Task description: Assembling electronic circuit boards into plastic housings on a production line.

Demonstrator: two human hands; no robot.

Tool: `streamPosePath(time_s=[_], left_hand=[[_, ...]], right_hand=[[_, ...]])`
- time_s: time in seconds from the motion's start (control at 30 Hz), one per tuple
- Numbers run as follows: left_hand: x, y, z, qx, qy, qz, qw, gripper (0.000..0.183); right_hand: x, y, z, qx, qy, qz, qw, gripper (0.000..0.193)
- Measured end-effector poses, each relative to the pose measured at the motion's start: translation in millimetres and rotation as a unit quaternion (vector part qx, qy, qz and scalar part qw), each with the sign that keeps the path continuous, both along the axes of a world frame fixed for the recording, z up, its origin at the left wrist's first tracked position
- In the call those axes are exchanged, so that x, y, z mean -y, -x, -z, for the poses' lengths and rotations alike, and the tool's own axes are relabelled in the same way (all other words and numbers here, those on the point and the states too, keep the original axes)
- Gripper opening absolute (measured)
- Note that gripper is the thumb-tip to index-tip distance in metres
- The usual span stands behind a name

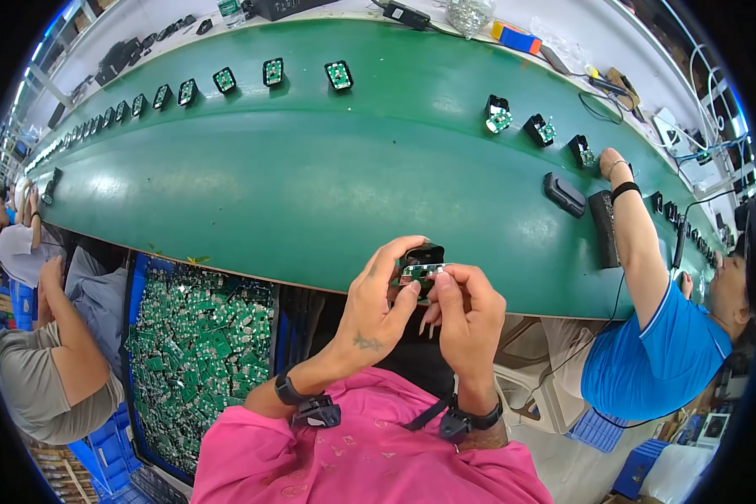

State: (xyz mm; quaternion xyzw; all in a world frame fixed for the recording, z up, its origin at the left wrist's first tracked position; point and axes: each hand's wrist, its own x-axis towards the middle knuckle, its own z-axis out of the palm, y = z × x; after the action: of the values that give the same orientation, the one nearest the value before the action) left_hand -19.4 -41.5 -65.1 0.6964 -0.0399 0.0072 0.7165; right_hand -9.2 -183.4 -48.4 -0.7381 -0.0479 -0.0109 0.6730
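Close to the table's near edge, my left hand [371,309] is closed around a small black plastic housing [429,252]. A small green circuit board [421,271] shows at the housing's near side. My right hand [469,315] pinches the board's right end between thumb and fingers, and my left thumb presses near its other end. Whether the board sits fully inside the housing cannot be made out. Fingers hide the lower part of both pieces.
A blue bin [131,294] of loose green boards stands at my left. Housings with boards [338,76] line the green table's [269,176] far side. At right, a co-worker's arm [638,227] reaches past a black case [564,195] and a dark block [603,228].
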Motion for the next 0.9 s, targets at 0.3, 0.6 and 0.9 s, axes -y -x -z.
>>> streamPosePath(time_s=[0.3,0.6,0.9], left_hand=[[-5.1,5.5,-15.2,0.113,-0.111,-0.039,0.987,0.053],[-4.0,5.1,-33.0,0.107,-0.141,-0.024,0.984,0.054],[-2.9,-1.3,-34.0,0.195,-0.245,-0.005,0.950,0.062]], right_hand=[[13.2,-6.8,-20.1,0.182,0.224,-0.066,0.955,0.005],[23.2,-8.6,-28.1,0.170,0.225,-0.101,0.954,0.005],[34.1,-15.9,-32.5,0.170,0.235,-0.144,0.946,0.008]])
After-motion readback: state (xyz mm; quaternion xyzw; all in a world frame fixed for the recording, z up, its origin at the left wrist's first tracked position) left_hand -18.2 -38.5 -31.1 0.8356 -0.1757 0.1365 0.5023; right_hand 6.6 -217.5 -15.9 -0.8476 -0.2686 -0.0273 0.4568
